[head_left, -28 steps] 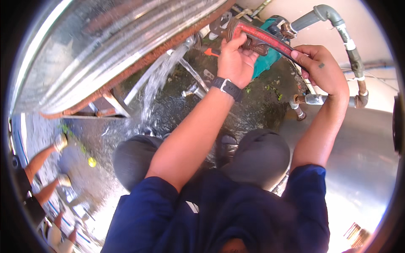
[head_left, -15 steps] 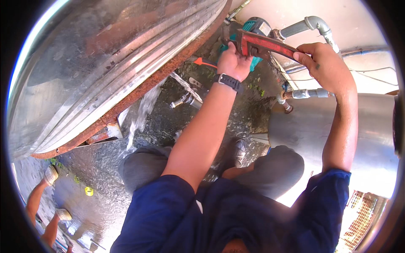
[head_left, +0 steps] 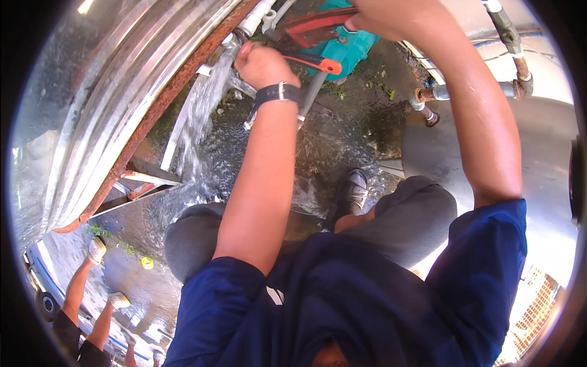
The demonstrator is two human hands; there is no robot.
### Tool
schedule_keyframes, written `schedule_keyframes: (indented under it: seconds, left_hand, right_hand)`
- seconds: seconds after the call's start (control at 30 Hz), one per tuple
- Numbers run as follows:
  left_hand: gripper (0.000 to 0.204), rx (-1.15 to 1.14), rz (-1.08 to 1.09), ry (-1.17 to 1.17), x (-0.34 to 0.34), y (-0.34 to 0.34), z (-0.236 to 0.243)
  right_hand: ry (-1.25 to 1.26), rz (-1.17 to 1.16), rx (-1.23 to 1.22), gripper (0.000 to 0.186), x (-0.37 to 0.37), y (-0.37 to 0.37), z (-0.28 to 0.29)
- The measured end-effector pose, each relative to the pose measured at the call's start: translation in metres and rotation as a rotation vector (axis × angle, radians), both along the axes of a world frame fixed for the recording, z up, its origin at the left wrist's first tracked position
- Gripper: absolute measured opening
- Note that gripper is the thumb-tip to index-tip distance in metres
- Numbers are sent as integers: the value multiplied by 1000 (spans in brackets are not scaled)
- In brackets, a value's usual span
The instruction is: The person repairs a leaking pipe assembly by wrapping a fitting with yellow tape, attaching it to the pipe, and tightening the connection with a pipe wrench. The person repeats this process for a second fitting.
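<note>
My right hand [head_left: 397, 18], at the top edge, is closed around a red pipe wrench [head_left: 318, 25]; the wrench's end lies near a wrench-like grey metal tool [head_left: 269, 21]. My left hand [head_left: 263, 66], wearing a black wristwatch, is curled beside a pipe fitting [head_left: 231, 41]; what its fingers hold is hidden. Water [head_left: 205, 110] gushes from around that fitting down to the wet ground. Just right of the left hand, an orange-and-black tool handle [head_left: 315, 61] shows, partly covered by it. Behind the wrench sits a teal pump [head_left: 348, 52].
A ribbed metal tank [head_left: 122, 104] with a rusty rim fills the left. A steel tank [head_left: 489, 159] stands right, under metal pipes [head_left: 449, 92]. A metal frame [head_left: 147, 177] lies below the rim. Another person's feet [head_left: 96, 251] and a yellow object [head_left: 147, 263] are at lower left.
My left hand has left the wrench and moved left to the pipe fitting. The wrench and my right hand have moved up and left in the picture. The view has shifted.
</note>
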State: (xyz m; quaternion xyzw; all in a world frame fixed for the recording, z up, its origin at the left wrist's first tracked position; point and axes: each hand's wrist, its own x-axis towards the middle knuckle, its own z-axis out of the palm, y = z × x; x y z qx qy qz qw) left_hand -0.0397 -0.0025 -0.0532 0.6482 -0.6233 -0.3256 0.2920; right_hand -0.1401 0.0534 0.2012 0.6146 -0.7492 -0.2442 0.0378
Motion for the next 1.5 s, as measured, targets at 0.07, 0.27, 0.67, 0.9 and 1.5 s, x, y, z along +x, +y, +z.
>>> schedule_keyframes:
  seconds: [0.07,0.27,0.67,0.9,1.5]
  left_hand:
    - [34,-27,-272,-697,19,-5,5]
    - [44,939,728,1325,18,-30,-32]
    - [52,1028,434,1819,-13,-49,-65]
    - [46,728,379,2066,-6,-36,-46]
    - [18,797,259,1661,-14,-60,-78]
  right_hand:
    - [-49,14,26,28,-7,-17,-24]
    - [-194,119,-205,31,-24,-22,-95]
    - [-413,-7,-304,37,-42,18,-154]
    - [-789,-14,-432,28,-61,29,-180]
    - [-616,-131,-164,43,-75,59,-147]
